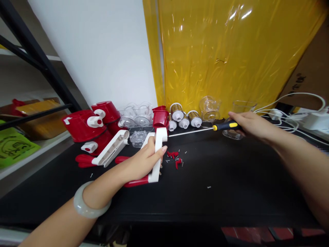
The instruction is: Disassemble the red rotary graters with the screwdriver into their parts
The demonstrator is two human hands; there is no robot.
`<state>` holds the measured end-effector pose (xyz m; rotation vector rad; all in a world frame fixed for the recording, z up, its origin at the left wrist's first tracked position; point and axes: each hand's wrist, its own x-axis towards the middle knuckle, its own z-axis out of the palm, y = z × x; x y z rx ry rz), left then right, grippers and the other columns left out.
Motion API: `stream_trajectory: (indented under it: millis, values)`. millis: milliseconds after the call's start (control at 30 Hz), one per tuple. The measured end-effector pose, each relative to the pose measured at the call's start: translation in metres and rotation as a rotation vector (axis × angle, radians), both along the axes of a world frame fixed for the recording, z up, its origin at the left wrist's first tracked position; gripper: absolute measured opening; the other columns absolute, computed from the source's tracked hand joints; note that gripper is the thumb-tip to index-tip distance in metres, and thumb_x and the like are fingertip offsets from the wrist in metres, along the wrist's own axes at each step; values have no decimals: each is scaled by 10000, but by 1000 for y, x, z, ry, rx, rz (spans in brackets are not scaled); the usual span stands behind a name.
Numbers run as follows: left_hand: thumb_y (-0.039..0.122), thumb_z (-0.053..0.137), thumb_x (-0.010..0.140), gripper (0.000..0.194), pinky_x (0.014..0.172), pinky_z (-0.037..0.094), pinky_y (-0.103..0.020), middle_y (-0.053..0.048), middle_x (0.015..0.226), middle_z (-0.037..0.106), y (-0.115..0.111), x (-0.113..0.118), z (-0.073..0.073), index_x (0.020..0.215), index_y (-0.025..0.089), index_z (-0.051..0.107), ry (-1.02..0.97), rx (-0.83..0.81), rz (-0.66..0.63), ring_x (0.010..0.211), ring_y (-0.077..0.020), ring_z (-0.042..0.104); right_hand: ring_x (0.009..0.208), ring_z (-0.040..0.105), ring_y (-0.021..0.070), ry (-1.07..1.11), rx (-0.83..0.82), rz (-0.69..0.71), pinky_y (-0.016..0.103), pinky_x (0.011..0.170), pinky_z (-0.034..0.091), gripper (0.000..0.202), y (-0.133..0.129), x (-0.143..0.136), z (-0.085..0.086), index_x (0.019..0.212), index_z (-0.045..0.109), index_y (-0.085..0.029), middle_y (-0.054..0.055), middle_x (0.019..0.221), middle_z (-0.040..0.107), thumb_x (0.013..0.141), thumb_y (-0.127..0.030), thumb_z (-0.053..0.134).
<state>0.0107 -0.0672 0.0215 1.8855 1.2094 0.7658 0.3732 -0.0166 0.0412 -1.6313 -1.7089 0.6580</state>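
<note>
My left hand (147, 157) is closed round a white plastic part with red handles (157, 164), holding it above the black table (195, 206). In my right hand (244, 123) is a screwdriver with a yellow and black grip (227, 126). Its long shaft points left, and the tip meets the upper end of the white part. Small red pieces (178, 163) and several tiny screws lie just right of my left hand. Another white part with a red handle (111, 149) rests to the left of it.
Red housings (83, 126) stand at the back left, beside clear plastic cups (136, 115). Metal drums (177, 112), a red hopper (160, 117) and clear containers (210, 109) line the back. White cables (288, 116) lie at the right. A shelf (15, 164) stands left.
</note>
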Motion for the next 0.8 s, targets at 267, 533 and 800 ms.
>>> stream_trajectory:
  millis: [267,533,800]
  values:
    - [603,535,863,421,581,601,-390,23,753,558,3,0,6,949,224,372,-183,-253,-21,623,-169,615,490,445,121,-60,270,-10,276,572,334,503,2,-10,-2,713,578,-163,-5,495,511,966,-515,322]
    - [573,593,836,412,554,605,-374,29,728,567,9,-10,21,914,229,381,-209,-306,-21,585,-161,613,538,476,143,14,526,80,288,572,368,388,-4,-17,-5,843,643,-199,-1,578,515,928,-517,438]
    - [566,540,875,401,595,586,-369,3,786,581,0,-9,22,1032,229,391,-39,-177,-62,668,-194,638,486,483,112,731,256,145,252,475,382,372,1,-23,-2,816,579,-226,-17,605,542,738,-574,687]
